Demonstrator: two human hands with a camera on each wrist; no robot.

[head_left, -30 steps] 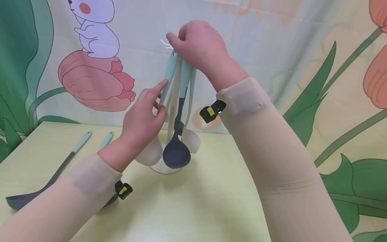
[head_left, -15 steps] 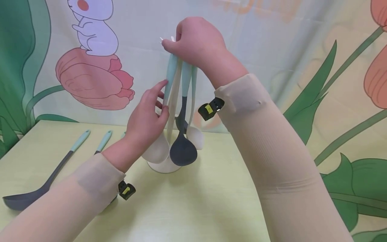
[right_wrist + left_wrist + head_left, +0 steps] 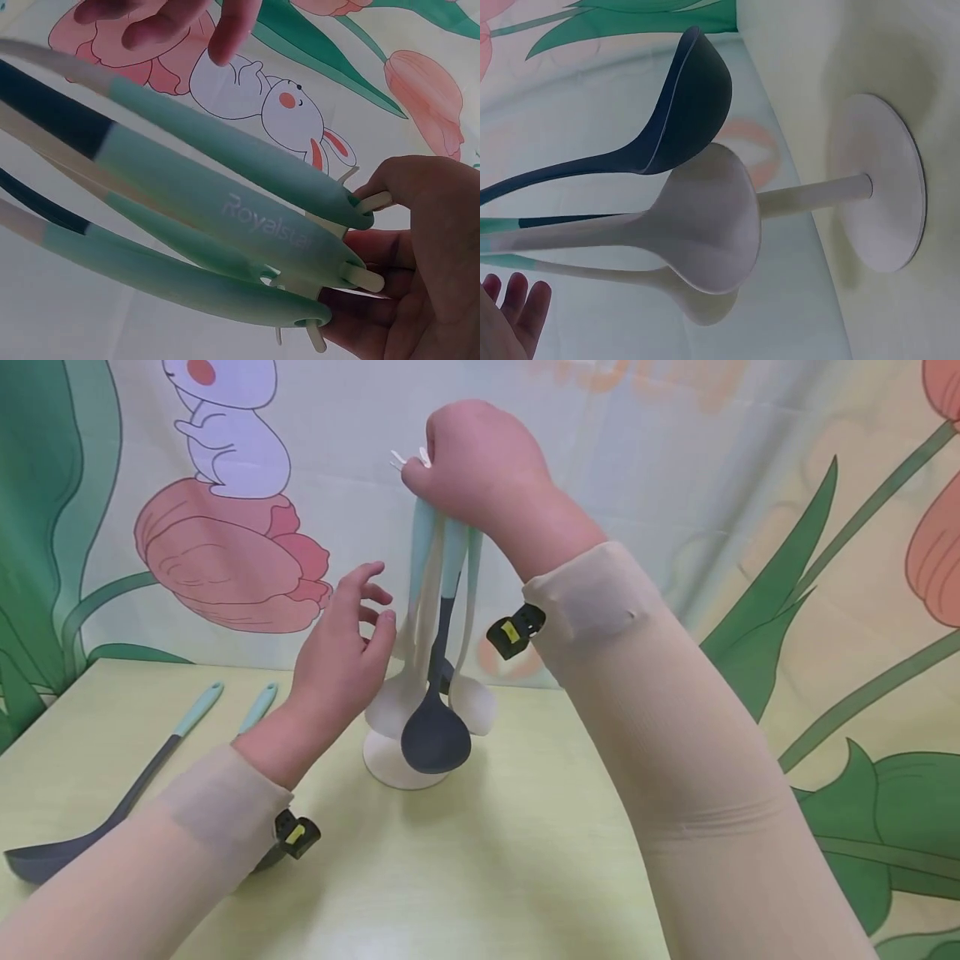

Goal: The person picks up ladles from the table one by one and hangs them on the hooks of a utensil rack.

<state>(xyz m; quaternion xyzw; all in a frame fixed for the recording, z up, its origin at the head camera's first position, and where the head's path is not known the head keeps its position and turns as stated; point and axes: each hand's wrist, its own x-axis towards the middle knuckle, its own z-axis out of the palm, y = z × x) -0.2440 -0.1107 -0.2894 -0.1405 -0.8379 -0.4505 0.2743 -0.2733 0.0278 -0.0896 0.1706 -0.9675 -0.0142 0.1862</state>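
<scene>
A white utensil stand has its round base on the table, and its pole rises behind the utensils. My right hand grips the stand's top, fingers curled about it among the hooks, as the right wrist view shows. From the hooks hang several utensils with mint-green handles, among them a dark ladle in front, a white ladle and a white spoon-like utensil. Left of them my left hand is held up with fingers loosely bent, apart from the handles and holding nothing.
On the table at left lies a long dark ladle with a mint handle. A second mint-handled utensil lies beside it, partly behind my left forearm. A printed cloth hangs behind the table.
My left hand has let go of the white ladle's handle and drawn back left. The hanging utensils swung right, then back left. My right hand's thumb has folded down onto the stand's top.
</scene>
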